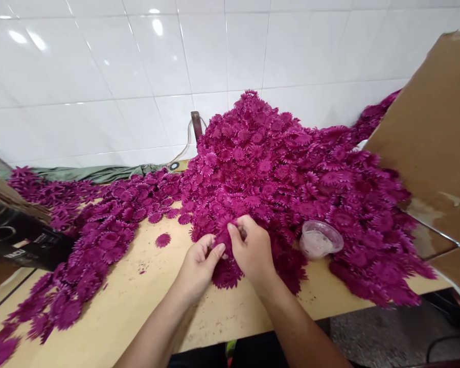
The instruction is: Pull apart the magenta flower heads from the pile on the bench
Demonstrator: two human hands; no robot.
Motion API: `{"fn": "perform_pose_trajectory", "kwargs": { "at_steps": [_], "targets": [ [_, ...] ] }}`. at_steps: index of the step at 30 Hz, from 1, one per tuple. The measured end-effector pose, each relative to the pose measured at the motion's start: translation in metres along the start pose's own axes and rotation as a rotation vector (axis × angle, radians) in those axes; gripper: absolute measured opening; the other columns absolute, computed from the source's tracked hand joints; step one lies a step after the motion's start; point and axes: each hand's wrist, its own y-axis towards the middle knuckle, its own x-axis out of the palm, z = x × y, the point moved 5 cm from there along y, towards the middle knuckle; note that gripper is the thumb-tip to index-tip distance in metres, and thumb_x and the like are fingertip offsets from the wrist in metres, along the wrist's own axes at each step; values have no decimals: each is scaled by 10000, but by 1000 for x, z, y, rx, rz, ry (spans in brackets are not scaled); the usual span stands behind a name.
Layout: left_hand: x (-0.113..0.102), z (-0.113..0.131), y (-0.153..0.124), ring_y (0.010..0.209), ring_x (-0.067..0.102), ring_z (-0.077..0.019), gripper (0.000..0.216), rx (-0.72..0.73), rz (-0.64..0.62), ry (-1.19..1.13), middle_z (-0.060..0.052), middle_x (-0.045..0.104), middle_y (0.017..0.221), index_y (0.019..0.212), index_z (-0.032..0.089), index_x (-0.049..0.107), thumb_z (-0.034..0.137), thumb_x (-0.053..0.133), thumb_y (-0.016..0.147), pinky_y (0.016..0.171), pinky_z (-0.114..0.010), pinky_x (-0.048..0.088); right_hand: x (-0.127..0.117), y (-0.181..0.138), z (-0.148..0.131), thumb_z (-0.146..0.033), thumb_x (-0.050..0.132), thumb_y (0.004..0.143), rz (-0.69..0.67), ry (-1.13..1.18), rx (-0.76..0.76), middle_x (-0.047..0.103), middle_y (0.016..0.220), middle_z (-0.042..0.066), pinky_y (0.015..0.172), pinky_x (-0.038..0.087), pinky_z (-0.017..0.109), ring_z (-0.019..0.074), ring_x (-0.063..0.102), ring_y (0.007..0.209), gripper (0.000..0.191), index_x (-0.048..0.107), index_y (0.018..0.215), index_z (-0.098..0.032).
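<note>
Between my hands, at the front of a tall heap, is a magenta artificial flower (224, 236) with fringed petals. My left hand (199, 263) pinches its left edge between thumb and fingers. On the other side, my right hand (253, 249) is closed, with thumb and forefinger gripping the flower's upper right. The fingers partly cover it, so its centre is hard to make out. Behind and around both hands rises the heap of loose magenta flowers (266, 166). To the right of my right hand, a clear plastic cup (321, 239) with whitish contents leans against the heap.
A second row of magenta flowers (111, 237) runs down the left of the wooden table (138, 301). One single flower (163, 240) lies apart. A black box (25, 237) stands at far left, a large cardboard sheet (437, 138) at right. White tiles cover the wall behind.
</note>
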Motion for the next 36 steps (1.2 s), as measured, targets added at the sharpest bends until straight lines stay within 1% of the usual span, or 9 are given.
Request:
{"fn": "perform_pose_trajectory", "kwargs": {
  "at_steps": [5,8,10,12,16,21,27,32,36],
  "targets": [
    [-2,-4,-9,548,443,-111,331,-43,-21,-15,19,503,566,614,158,533,463,660,630,547,-230,365,-19,48,22,-201,411,799,254,129,101,629,725,75,640,487,330,177,609,619,114,507,843,-159],
    [-9,-5,-8,508,418,-94,376,-59,37,-65,36,482,521,589,156,521,493,688,582,511,-216,347,-25,59,19,-175,508,723,270,70,32,604,977,173,776,474,403,234,606,844,300,504,1016,-106],
    [-14,-4,-3,472,391,-78,394,-64,85,-100,52,465,491,583,157,509,498,703,555,474,-203,319,-22,49,7,-195,550,702,204,11,-60,538,1133,205,856,436,444,279,535,1023,392,506,1081,-104],
    [-15,-5,3,437,369,-66,395,-97,112,-137,62,457,467,585,161,493,490,708,549,437,-194,287,-12,29,-5,-247,533,746,58,23,-154,565,1114,163,875,428,441,271,515,1051,305,559,1032,-142],
    [-17,-10,11,394,354,-56,421,-160,177,-203,74,431,416,547,170,447,508,697,547,400,-184,254,10,-3,-8,-251,543,759,-220,160,-92,628,832,56,739,485,340,179,596,777,130,607,846,-179],
    [-16,-13,10,391,355,-61,492,-141,186,-137,65,424,400,526,167,449,632,597,590,402,-192,268,21,-7,1,-175,534,743,-310,191,-59,602,745,13,694,452,294,151,571,709,53,585,748,-189],
    [-9,-4,4,582,446,-103,385,9,48,-15,43,483,592,627,165,494,509,665,607,574,-226,386,13,-1,-1,-149,457,760,-109,-37,-29,594,697,33,659,410,307,177,551,665,102,522,691,-187],
    [-10,1,-6,540,425,-99,325,13,22,41,43,470,561,644,162,509,465,621,676,537,-223,367,9,17,-5,-168,420,767,50,-116,-70,609,715,64,653,417,318,203,557,672,104,508,715,-191],
    [-10,3,-19,577,482,-118,288,1,-69,7,13,535,605,672,154,565,437,610,704,563,-234,403,-16,53,4,-153,413,737,321,-151,10,581,675,72,666,435,362,223,547,653,107,515,736,-185]
  ]
}}
